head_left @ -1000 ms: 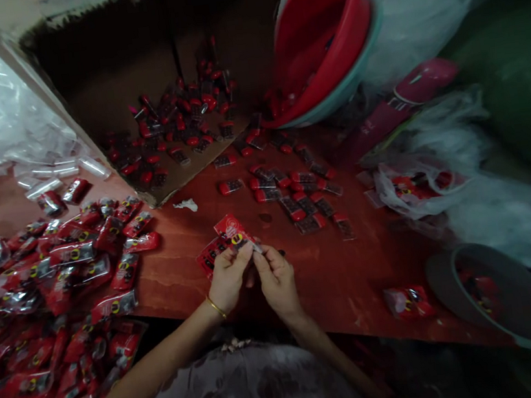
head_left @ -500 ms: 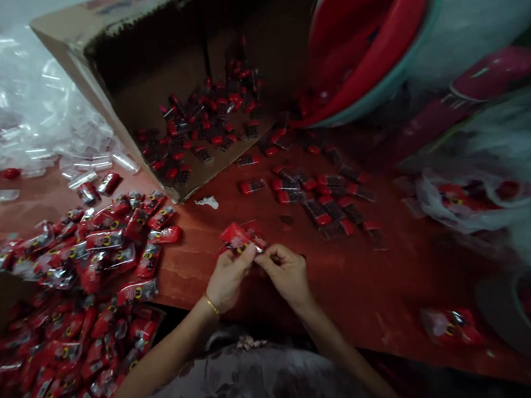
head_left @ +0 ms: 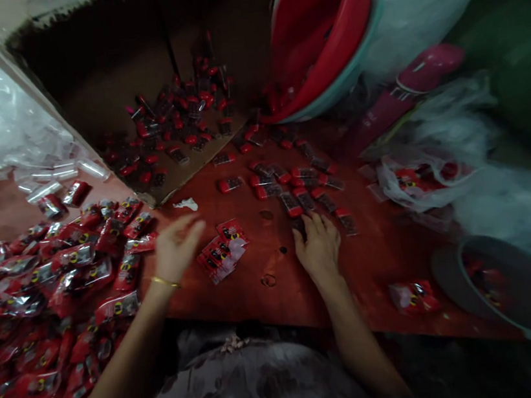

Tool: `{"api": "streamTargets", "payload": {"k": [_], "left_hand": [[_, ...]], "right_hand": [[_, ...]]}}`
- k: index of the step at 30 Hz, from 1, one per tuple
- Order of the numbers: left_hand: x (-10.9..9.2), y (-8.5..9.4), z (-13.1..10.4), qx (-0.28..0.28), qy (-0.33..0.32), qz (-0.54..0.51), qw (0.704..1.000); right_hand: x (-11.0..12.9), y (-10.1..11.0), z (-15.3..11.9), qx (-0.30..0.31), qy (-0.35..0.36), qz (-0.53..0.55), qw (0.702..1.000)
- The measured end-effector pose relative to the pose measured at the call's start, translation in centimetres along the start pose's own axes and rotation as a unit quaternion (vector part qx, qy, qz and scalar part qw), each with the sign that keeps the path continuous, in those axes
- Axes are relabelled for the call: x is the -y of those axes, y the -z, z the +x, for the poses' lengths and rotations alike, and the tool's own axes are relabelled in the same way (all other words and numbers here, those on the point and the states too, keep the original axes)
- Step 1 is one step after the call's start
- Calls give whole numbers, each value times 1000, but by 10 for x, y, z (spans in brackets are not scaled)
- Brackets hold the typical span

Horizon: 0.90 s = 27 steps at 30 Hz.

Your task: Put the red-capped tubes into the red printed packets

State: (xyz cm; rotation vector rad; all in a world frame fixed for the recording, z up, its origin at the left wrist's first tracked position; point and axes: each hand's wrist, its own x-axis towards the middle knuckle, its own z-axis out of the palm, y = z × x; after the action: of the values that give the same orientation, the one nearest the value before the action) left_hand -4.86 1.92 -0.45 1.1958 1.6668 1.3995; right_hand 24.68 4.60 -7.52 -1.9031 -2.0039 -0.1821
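My left hand (head_left: 177, 253), with a gold bangle at the wrist, hovers between the packet pile and the printed packets. Its fingers are stretched and hold nothing visible. Several flat red printed packets (head_left: 220, 252) lie fanned on the red tabletop to its right. My right hand (head_left: 319, 247) reaches palm down to the near edge of a group of small clear containers with red ends (head_left: 290, 203). Thumb and fingers are apart around a dark container there; whether it is gripped is unclear. A pile of filled red packets (head_left: 75, 257) spreads at the left.
A cardboard box (head_left: 59, 115) lies open at the back, with more small containers inside. Beside it tilts a red basin (head_left: 348, 12). At right are a pink bottle (head_left: 398, 93), a plastic bag (head_left: 392, 192) and a grey basin (head_left: 456, 275). A rubber band (head_left: 268, 280) lies in front.
My hands have parted: the left let go of the packet and moved left, the right moved to the small containers. The view has shifted right.
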Motion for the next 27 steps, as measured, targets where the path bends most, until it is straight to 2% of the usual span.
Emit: {"api": "streamTargets", "payload": {"k": [1, 3, 4, 6, 9, 11, 13, 16, 18, 21, 24, 27], "left_hand": [[1, -21, -4, 78, -66, 128, 987], [5, -51, -10, 148, -157, 310, 926], [8, -60, -12, 170, -182, 371, 894], [14, -68, -13, 193, -202, 447, 850], [21, -66, -16, 199, -218, 486, 823], [23, -64, -18, 196, -224, 484, 823], [22, -63, -19, 185, -212, 469, 837], [15, -62, -22, 158, -185, 432, 868], [9, -61, -25, 137, -189, 413, 880], [3, -59, -30, 117, -221, 400, 882], [1, -58, -32, 116, -229, 386, 886], [3, -57, -31, 116, -203, 342, 910]], "right_hand": [[3, 0, -1, -7, 1, 1, 1000], [6, -1, -3, -21, 5, 6, 1000], [6, -2, -3, -27, 7, 9, 1000], [6, -3, -3, -35, 10, 15, 999], [4, -4, -2, -39, 9, 15, 999], [4, -1, -1, -51, 4, 11, 999], [7, 6, -1, -81, 3, 19, 997], [23, 22, -4, -103, 20, 112, 988], [42, 30, -7, -64, 31, 240, 968], [75, 32, -10, 38, -3, 420, 907], [98, 23, -9, 95, -42, 491, 865], [103, 13, -7, 113, -56, 524, 843]]}}
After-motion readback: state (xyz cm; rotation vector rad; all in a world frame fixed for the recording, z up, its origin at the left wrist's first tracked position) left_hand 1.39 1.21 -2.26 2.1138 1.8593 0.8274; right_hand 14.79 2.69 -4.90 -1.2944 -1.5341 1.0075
